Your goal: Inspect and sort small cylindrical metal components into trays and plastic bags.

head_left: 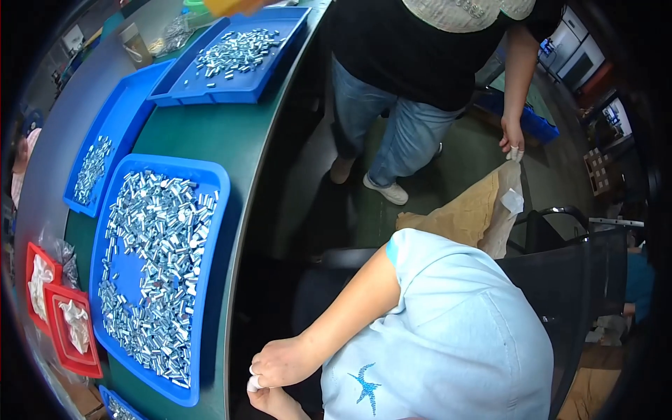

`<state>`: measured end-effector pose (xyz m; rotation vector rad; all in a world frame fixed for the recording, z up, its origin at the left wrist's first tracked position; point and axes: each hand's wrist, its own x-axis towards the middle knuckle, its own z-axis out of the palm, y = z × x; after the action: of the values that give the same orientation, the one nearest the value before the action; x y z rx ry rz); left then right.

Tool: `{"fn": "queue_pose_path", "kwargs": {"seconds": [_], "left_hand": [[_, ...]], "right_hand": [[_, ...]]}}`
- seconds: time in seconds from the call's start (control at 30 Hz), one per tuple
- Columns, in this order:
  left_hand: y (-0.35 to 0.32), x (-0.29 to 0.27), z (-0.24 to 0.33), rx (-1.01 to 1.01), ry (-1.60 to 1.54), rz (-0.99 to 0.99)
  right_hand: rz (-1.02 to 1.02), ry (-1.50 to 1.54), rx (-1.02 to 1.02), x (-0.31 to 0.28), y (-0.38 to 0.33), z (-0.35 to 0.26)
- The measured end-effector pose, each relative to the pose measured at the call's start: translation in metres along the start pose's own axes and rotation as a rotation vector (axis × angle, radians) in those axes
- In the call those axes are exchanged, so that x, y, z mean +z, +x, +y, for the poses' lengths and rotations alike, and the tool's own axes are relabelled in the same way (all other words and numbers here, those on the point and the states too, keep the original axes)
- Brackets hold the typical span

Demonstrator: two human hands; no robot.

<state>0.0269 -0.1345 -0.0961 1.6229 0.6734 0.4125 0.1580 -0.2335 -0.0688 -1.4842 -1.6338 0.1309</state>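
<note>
While left hand [283,360] hovers | blue tray [210,231] beside | co-worker's shoulder [448,308] blocks view

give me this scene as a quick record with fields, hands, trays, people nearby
left hand: closed, knuckles up, by the table edge; what it holds cannot be told
right hand: just below the left, a white fingertip cover showing
nearest tray: blue, on the green table, full of small metal cylinders
other trays: two more blue trays of metal parts behind; two red trays with white wads
nearby: a standing person in a black top and jeans
</note>
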Motion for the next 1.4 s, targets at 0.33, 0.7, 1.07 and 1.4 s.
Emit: {"fn": "queue_pose_path", "kwargs": {"seconds": [0.33, 0.7, 1.07, 1.4], "left_hand": [[-0.016, 0.007, -0.001, -0.087, -0.166, 0.081], [-0.028, 0.021, 0.002, 0.008, -0.171, 0.092], [-0.021, 0.021, -0.009, -0.135, -0.705, 0.072], [-0.024, 0.023, -0.014, -0.131, -0.706, 0.081]], "right_hand": [[0.063, 0.180, 0.131, -0.011, -0.005, -0.010], [-0.152, 0.352, 0.316, -0.029, -0.004, -0.002], [-0.078, 0.337, 0.229, -0.043, 0.008, -0.001], [-0.128, 0.346, 0.200, -0.039, 0.006, 0.002]]}}
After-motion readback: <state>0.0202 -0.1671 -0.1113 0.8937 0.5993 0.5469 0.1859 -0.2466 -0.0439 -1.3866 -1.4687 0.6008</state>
